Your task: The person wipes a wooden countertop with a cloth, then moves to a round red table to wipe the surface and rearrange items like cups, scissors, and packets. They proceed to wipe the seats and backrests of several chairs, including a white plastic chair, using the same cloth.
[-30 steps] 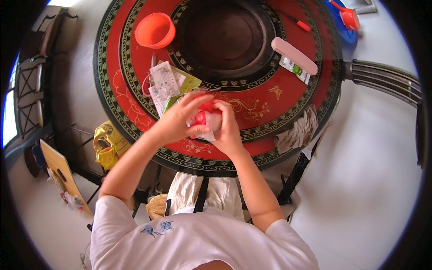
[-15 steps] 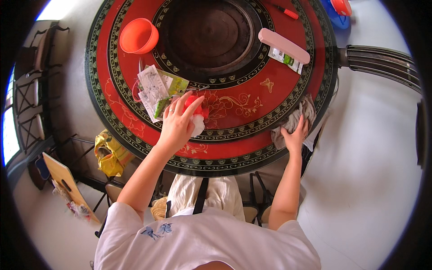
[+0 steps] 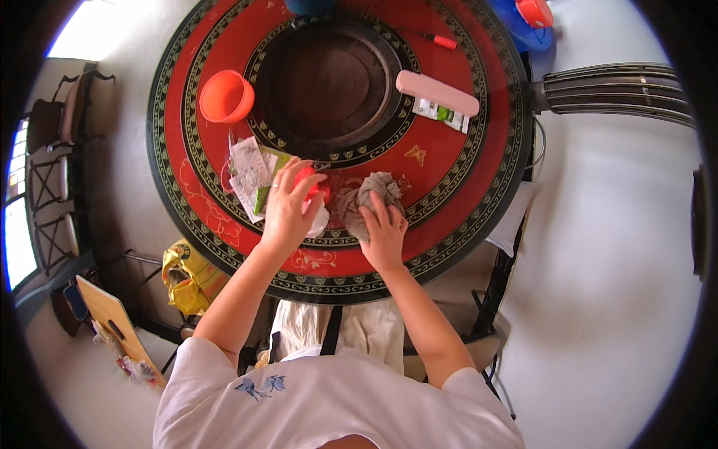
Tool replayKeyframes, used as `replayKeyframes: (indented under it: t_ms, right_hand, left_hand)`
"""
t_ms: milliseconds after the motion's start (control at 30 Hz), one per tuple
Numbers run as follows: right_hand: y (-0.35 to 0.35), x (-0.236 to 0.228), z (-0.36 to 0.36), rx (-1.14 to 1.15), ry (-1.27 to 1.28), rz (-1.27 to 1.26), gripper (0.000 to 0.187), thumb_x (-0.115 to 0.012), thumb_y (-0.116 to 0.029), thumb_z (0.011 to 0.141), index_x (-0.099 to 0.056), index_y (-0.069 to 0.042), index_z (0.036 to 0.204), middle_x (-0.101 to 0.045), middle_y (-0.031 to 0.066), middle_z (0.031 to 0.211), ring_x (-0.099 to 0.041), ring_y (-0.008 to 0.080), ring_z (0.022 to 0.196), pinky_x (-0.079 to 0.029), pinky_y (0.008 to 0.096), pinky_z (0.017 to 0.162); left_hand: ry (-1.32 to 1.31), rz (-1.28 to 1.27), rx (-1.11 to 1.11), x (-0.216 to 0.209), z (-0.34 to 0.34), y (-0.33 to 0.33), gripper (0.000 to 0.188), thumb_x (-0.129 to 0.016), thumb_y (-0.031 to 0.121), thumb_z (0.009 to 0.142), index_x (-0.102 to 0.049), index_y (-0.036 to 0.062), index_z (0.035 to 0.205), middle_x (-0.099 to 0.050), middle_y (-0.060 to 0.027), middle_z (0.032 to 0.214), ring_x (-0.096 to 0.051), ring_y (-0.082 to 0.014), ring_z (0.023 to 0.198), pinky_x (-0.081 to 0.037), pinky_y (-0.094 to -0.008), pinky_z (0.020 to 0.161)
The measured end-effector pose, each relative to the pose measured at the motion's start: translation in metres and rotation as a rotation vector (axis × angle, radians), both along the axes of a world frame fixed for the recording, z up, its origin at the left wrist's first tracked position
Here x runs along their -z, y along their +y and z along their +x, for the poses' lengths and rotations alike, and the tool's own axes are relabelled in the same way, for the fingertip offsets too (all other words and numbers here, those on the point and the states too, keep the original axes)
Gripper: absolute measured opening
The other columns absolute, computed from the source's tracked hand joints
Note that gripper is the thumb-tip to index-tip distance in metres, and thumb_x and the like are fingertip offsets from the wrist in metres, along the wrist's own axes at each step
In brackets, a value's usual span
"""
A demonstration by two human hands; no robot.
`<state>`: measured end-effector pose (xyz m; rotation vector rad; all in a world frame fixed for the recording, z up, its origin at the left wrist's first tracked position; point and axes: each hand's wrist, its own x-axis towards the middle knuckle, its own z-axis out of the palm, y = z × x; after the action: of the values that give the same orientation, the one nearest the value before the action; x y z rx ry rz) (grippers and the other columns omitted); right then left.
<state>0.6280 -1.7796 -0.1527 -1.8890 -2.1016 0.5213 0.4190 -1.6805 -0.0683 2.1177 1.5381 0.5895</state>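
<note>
My left hand (image 3: 286, 209) reaches over the near left of a round red and black table (image 3: 441, 224), fingers spread and bent above a small red object (image 3: 320, 196) whose kind I cannot make out. Something white and crumpled (image 3: 318, 223) lies beside that palm. Under and left of the fingers are paper sheets and green packets (image 3: 253, 168). My right hand (image 3: 385, 238) presses on a bunched grey cloth (image 3: 372, 196), fingers curled into its folds, just right of the red object. The cloth lies on the tabletop.
An orange-red cup (image 3: 226, 97) stands at the far left of the table. A pink case (image 3: 437, 92) lies on a green and white packet (image 3: 443, 114), with a red-handled tool (image 3: 444, 42) beyond. Chair backs (image 3: 613, 93) and a yellow bag (image 3: 191, 277) stand around the table.
My right hand has brought the grey cloth from the table's right edge leftward to beside the red object. My left hand stays over the same things. The view has shifted slightly.
</note>
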Motion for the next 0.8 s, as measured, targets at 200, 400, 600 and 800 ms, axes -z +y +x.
replayKeyframes:
  t_ms: [200, 400, 600, 800]
  right_hand:
    - [0.052, 0.019, 0.089, 0.194, -0.039, 0.088, 0.05, -0.076, -0.007, 0.067, -0.063, -0.02, 0.113, -0.048, 0.0022, 0.147, -0.045, 0.0298, 0.127, -0.035, 0.0536, 0.1]
    - [0.106, 0.023, 0.141, 0.156, -0.092, 0.29, 0.042, -0.074, -0.008, 0.065, -0.065, -0.015, 0.106, -0.052, 0.0047, 0.143, -0.051, 0.0373, 0.112, -0.039, 0.0554, 0.086]
    - [0.056, 0.01, 0.112, -0.616, 0.293, 0.031, 0.029, -0.067, -0.012, 0.076, -0.069, -0.015, 0.105, -0.053, -0.0014, 0.139, -0.046, 0.0261, 0.119, -0.037, 0.0455, 0.101]
    - [0.089, 0.014, 0.148, -0.752, 0.401, -0.048, 0.029, -0.067, -0.012, 0.076, -0.07, -0.015, 0.104, -0.054, -0.0007, 0.138, -0.048, 0.0238, 0.116, -0.038, 0.0428, 0.099]
  left_hand:
    - [-0.018, 0.133, 0.309, -0.005, 0.108, 0.074, 0.05, -0.071, 0.013, 0.082, -0.06, 0.0126, 0.13, -0.045, -0.0122, 0.148, -0.033, -0.0329, 0.144, -0.03, -0.0498, 0.117]
    - [0.45, 0.191, 0.369, 0.053, 0.222, 0.173, 0.094, -0.082, 0.036, 0.074, -0.033, 0.0148, 0.151, -0.032, -0.0103, 0.157, -0.023, -0.028, 0.149, -0.019, -0.0531, 0.121]
    - [0.568, 0.001, 0.434, 0.071, 0.25, 0.206, 0.096, -0.091, 0.03, 0.059, -0.045, 0.0108, 0.14, -0.055, -0.006, 0.124, -0.055, -0.0274, 0.119, -0.04, -0.0455, 0.107]
    - [0.535, -0.157, 0.421, 0.063, 0.258, 0.214, 0.084, -0.093, 0.026, 0.055, -0.055, 0.0084, 0.128, -0.049, -0.012, 0.131, -0.048, -0.0296, 0.127, -0.045, -0.0392, 0.102]
